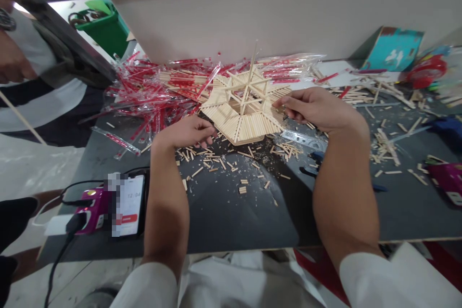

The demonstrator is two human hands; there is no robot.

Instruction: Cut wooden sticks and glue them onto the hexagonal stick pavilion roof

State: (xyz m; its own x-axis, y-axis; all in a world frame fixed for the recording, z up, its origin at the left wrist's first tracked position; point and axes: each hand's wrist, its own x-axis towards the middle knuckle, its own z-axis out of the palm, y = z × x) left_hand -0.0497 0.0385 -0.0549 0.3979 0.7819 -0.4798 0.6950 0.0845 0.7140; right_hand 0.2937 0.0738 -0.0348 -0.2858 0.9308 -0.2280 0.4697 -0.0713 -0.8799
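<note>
A hexagonal model built of pale wooden sticks (249,126) stands on the dark tabletop, with a frame of crossed sticks and one tall upright stick at its centre. By its left edge is my left hand (191,132), fingers loosely curled and thumb apart from them; I see nothing held. At the model's right edge, the thumb and forefinger of my right hand (314,107) are pinched together. Whether they grip the model's edge or a small stick is not clear. A metal ruler (303,139) lies below my right hand, and short cut stick pieces (205,156) are scattered in front of the model.
Red-and-clear plastic wrappers (144,91) heap behind and left. A phone (132,204) and a purple power strip (94,207) with cables lie front left. Loose sticks (386,91) and a turquoise box (393,50) are at right. Another person's hand (14,60) shows at far left, near a green bin (104,29).
</note>
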